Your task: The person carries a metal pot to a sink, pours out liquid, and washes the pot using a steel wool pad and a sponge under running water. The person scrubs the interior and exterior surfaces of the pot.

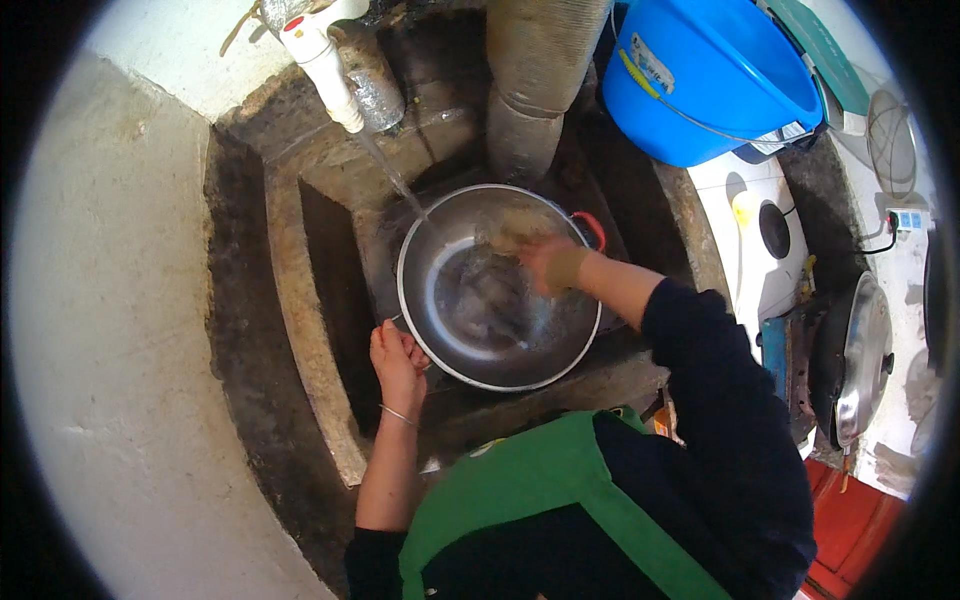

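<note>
A wide round metal pan (487, 352) with a red-covered handle (589, 230) stands in a dark stone sink basin. Water runs into it from a white plastic tap (319, 64) at the upper left. My left hand (398, 362) is closed on the pan's left handle, which is mostly hidden by the fingers. My right hand (551, 262) is inside the pan near its upper right wall, blurred by motion. A yellowish-brown thing (514, 229) lies at its fingers; I cannot tell what it is or whether it is gripped.
A thick grey pipe (544, 82) stands behind the pan. To the upper right is a blue plastic bucket (697, 82). A lidded pan (862, 360) sits on a stove at the right. The basin's stone rim (296, 322) runs along the left.
</note>
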The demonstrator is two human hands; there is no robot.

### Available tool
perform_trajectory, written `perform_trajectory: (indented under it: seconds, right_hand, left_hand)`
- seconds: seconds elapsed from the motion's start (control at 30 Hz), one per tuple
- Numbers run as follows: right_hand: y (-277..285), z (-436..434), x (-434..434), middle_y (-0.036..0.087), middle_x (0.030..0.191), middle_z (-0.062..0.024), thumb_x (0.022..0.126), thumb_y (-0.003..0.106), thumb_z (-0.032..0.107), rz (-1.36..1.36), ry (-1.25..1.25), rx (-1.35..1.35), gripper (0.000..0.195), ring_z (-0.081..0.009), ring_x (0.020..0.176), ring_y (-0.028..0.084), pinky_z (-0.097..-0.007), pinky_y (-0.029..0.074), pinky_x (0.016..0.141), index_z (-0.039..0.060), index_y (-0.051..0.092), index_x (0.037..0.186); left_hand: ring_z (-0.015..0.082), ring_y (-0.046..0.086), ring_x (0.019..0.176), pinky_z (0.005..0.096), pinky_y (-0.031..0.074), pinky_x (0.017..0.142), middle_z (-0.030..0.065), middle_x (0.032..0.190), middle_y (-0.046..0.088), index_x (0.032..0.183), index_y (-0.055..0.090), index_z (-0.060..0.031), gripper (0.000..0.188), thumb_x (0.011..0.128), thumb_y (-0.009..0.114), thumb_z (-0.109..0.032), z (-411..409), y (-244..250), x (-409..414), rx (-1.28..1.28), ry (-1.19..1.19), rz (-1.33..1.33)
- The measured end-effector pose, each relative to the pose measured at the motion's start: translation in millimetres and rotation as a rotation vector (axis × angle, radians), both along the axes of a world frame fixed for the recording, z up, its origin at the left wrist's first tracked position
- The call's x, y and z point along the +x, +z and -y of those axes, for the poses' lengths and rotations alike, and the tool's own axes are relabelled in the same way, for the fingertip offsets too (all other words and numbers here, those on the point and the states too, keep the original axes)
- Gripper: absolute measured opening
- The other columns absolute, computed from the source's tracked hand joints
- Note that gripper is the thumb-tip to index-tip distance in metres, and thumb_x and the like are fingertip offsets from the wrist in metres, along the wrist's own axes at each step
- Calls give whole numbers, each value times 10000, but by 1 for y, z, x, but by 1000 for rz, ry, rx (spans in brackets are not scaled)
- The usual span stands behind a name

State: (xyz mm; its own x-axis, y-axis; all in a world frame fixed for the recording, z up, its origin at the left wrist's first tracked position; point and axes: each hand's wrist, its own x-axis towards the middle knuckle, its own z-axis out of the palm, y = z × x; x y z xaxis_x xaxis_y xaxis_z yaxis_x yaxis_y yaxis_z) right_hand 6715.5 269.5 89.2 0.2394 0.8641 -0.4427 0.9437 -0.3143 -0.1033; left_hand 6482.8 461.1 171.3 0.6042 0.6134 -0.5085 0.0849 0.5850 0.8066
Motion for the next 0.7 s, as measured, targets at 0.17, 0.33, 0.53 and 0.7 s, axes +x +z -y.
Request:
perform_trajectory:
  seconds: [0.17,0.33,0.53,0.7]
  right_hand:
    - [51,46,-13,652,964,-134,690,599,268,-135,182,-364,330,-316,1111,529,-397,354,998,27,690,895]
    - [68,42,-66,610,1114,-143,745,569,157,-1117,-60,-186,435,-274,1081,538,-371,396,959,83,592,1173]
    - [60,-51,-119,587,1149,-61,783,578,44,-1843,-515,486,435,-131,1089,501,-298,393,941,24,546,1216]
    - [84,-89,-125,591,1071,-40,767,622,-19,-1586,-444,745,313,-162,1089,500,-327,398,939,56,605,1070]
  left_hand:
    - [57,317,441,205,270,371,-35,587,328,787,368,-129,251,973,426,-288,-5,-8,2,-11,54,9]
    - [53,316,447,208,263,376,-41,587,325,786,368,-139,248,973,432,-290,-7,-8,-1,11,58,-3]
    - [52,329,469,212,275,405,-45,587,328,786,373,-150,246,973,434,-297,-14,-13,-6,-20,54,-23]
    - [62,341,475,227,290,419,-29,605,369,770,398,-131,267,968,442,-304,-20,-11,0,-43,57,63]
